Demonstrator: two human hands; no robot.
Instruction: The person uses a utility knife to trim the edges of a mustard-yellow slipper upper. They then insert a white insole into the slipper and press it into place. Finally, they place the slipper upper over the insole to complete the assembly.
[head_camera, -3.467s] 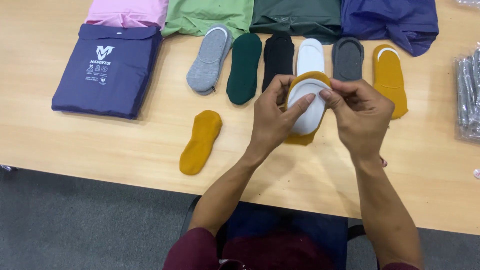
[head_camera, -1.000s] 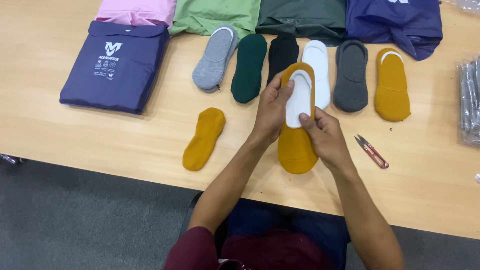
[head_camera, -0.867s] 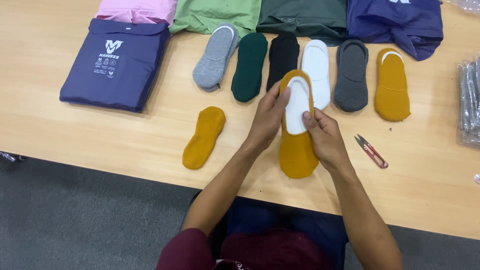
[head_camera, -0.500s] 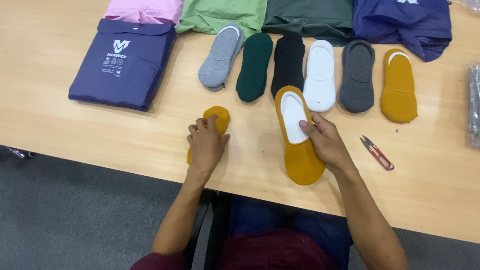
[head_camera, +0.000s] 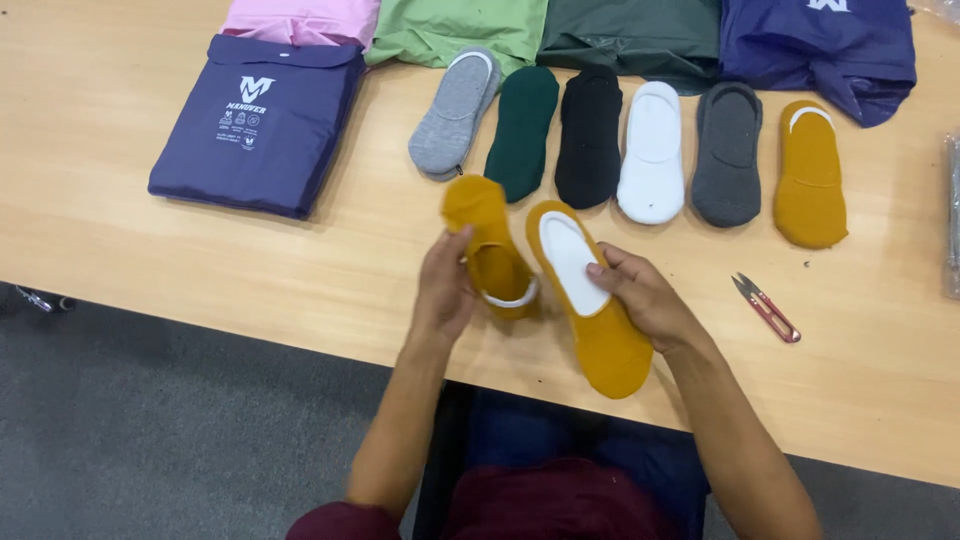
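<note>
A mustard no-show sock with a white insert (head_camera: 590, 300) lies flat near the table's front edge. My right hand (head_camera: 645, 297) rests on its right side, fingertips at the white insert's edge. My left hand (head_camera: 445, 285) holds a second mustard sock (head_camera: 488, 248) lifted just left of the first, its white-rimmed opening facing me. The two socks sit side by side, nearly touching.
A row of socks lies behind: grey (head_camera: 455, 112), dark green (head_camera: 522, 130), black (head_camera: 590, 135), white (head_camera: 651, 150), dark grey (head_camera: 728, 150), mustard (head_camera: 810, 172). Folded garments in purple (head_camera: 258, 122), pink, green, dark green and blue line the back. Red-handled thread snips (head_camera: 767, 307) lie at right.
My left hand let go of the sock with the insert, reached left, picked up the loose mustard sock and brought it beside the first. My right hand laid the first sock flat.
</note>
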